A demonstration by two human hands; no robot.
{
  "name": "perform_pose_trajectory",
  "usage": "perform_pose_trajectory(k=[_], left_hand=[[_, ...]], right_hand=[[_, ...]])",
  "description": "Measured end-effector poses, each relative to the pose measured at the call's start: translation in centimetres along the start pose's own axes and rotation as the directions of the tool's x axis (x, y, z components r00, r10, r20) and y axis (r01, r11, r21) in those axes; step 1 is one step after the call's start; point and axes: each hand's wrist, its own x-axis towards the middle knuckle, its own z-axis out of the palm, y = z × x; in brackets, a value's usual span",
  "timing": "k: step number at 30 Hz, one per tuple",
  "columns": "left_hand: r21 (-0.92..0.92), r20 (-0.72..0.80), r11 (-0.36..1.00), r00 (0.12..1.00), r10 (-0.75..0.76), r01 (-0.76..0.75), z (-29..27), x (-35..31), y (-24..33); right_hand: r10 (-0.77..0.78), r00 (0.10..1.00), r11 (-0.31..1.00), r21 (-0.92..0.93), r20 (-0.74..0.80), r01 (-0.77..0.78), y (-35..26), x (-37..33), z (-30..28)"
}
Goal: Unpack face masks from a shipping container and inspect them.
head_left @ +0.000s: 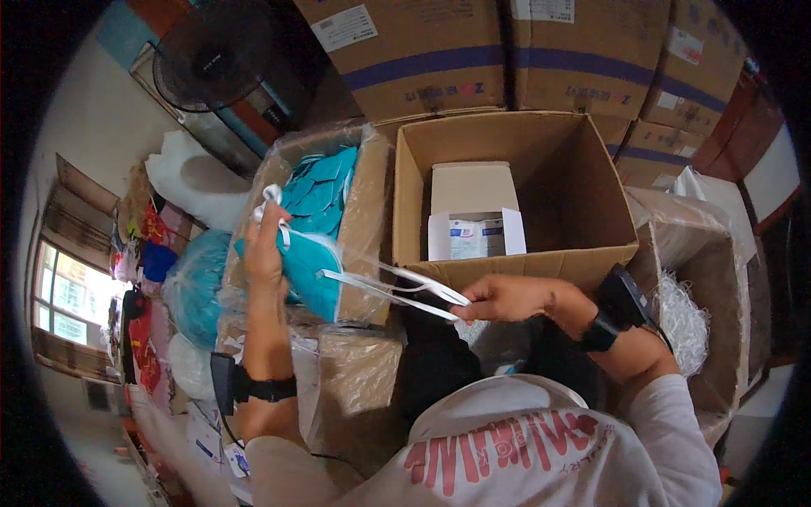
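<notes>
A teal cup-shaped face mask (311, 275) is in my left hand (265, 249), whose fingers are closed on its upper left edge, where white strap loops stick up. White straps (393, 289) run from the mask across to the right. My right hand (515, 298) pinches their far ends and holds them stretched. Beyond the mask, a plastic-lined carton (374, 182) holds a pile of similar teal masks (325, 186). In front of my right hand stands an open cardboard box (583, 198) with a smaller open white box (439, 232) of packets inside.
On the right, a plastic-covered carton (728, 296) contains a tangle of white straps (683, 325). Taped cartons (422, 51) are stacked at the back. A black fan (215, 59) stands far left, above a bag of teal pieces (198, 275). A plastic-wrapped carton (359, 372) sits near my left forearm.
</notes>
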Motion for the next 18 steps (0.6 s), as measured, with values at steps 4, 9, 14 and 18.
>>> perform_pose_trajectory(k=[4,9,14,18], left_hand=[[0.589,0.193,0.755,0.957,0.216,-0.289,0.0,-2.3,-0.4],[0.458,0.621,0.882,0.751,-0.226,-0.113,5.1,-7.4,-3.9],[0.334,0.896,0.939,0.337,-0.29,-0.08,9.5,-12.2,-8.4],[0.038,0.854,0.933,0.473,-0.216,0.358,8.6,-13.8,-8.1]], right_hand=[[-0.05,0.994,0.968,-0.25,-0.097,0.024,0.4,-1.1,-0.6],[-0.127,0.978,0.792,-0.611,-0.166,-0.001,-2.4,-0.9,0.3],[-0.163,0.971,0.762,-0.648,-0.173,0.012,-2.7,-1.1,1.2],[-0.186,0.956,0.786,-0.618,-0.226,0.006,-1.8,-2.9,0.9]])
